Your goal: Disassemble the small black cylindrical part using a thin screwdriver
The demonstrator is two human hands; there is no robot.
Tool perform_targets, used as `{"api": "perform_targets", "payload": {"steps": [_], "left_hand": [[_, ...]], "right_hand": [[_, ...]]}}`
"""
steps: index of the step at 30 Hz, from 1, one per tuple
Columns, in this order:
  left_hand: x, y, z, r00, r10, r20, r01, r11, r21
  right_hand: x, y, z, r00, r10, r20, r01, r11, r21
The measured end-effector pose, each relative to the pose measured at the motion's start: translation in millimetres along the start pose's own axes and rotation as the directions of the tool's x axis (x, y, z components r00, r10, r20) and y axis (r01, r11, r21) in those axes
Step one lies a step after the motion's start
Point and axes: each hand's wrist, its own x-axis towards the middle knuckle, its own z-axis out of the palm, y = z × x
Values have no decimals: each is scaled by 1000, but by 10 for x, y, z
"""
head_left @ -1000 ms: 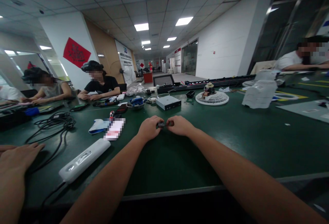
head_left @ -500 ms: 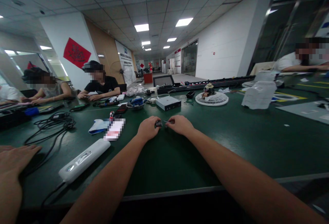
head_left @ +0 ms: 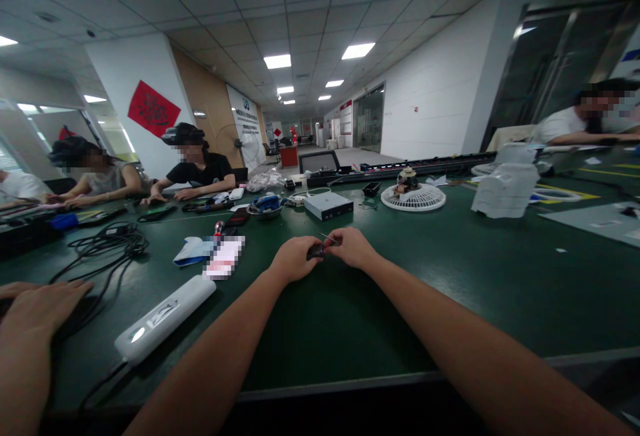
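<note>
My left hand [head_left: 295, 259] is closed round a small dark object [head_left: 315, 251], whose kind I cannot make out. My right hand [head_left: 350, 247] pinches a thin, light rod-like piece [head_left: 327, 239] that points up and to the left. The fingertips of both hands meet over the green table [head_left: 340, 329], and the right fingers touch or nearly touch the dark object. Beyond the hands lies a flat grey box [head_left: 329, 206] with a dark front, like a disc drive.
A white power strip [head_left: 165, 319] and coiled black cables [head_left: 113, 243] lie to the left. Another person's hand [head_left: 40, 313] rests at the left edge. A white fan grille [head_left: 413, 198] and a translucent plastic piece [head_left: 506, 186] stand at right. Several co-workers sit around the table.
My hands have come together, the left moving slightly right and nearer. The thin piece now tilts upward beside the dark object. The other person's hand at left has shifted right.
</note>
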Motion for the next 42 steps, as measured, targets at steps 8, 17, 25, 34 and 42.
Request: {"api": "perform_targets", "payload": {"steps": [8,17,25,34,42], "left_hand": [[6,30,-43,1000,22,-16,-23,999,-30],[-1,11,-15,994,88,-64,-88,996,-2],[18,-79,6,988,-95,-122,98,995,15],[-2,-118,14,985,-117,-124,113,993,-39],[-7,-66,-16,990,-64,-122,68,997,32]], "right_hand": [[31,58,11,987,157,39,-162,964,211],[17,46,51,978,198,64,-208,939,273],[34,-39,71,987,137,-82,-127,984,122],[-7,12,-49,993,-107,56,115,977,-181],[-55,-131,-72,991,-116,64,131,931,-341]]}}
